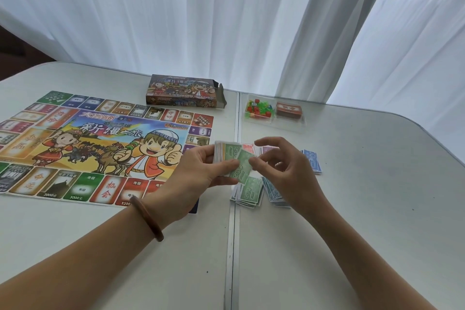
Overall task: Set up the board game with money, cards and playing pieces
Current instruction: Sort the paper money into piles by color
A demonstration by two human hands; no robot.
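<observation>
The colourful game board [83, 146] lies flat on the left half of the table. My left hand [198, 176] grips a stack of play money [225, 152] with a green 500 note on top. Between thumb and fingers, my right hand [281, 168] pinches one green 500 note [242, 167] at the stack's edge. Under my hands lie sorted piles: green notes [249, 194], blue notes [312, 162], and red notes [247, 147]. A clear tray [274, 123] at the back right holds small coloured playing pieces [256, 108] and a brown deck of cards [289, 109].
The open game box [183, 92] lies behind the board. A seam [234, 246] runs down the white table's middle. White curtains hang behind the table. The table's right edge curves away at the far right.
</observation>
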